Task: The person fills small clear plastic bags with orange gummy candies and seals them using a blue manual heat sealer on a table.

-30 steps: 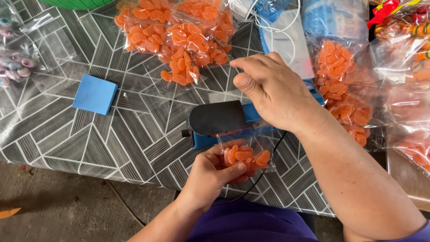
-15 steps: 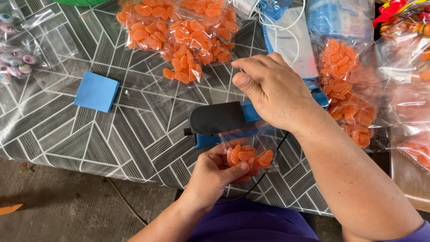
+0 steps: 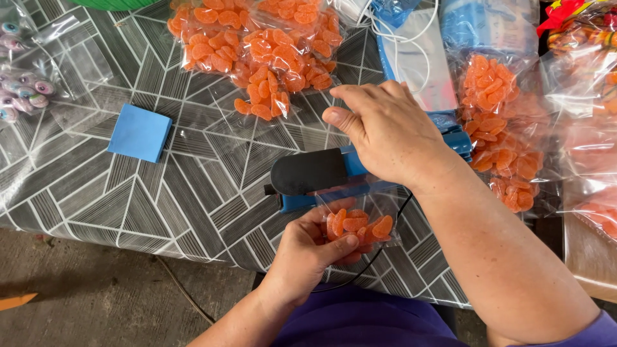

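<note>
The small candy bag (image 3: 357, 226) sits pinched in the left hand (image 3: 307, 256) at the table's (image 3: 193, 193) near edge, its top under the sealer (image 3: 321, 175). The right hand (image 3: 392, 132) presses palm-down on the sealer, fingers loosely curled, gripping nothing.

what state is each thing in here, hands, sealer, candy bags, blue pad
left hand: gripping the small candy bag
small candy bag: top edge under the sealer arm
right hand: resting on the sealer
sealer: arm down on the bag
big candy bags: lying on the table
blue pad: flat, untouched

Patterned tablecloth (image 3: 160, 193) (perhaps vinyl), concrete floor (image 3: 96, 295)
</note>
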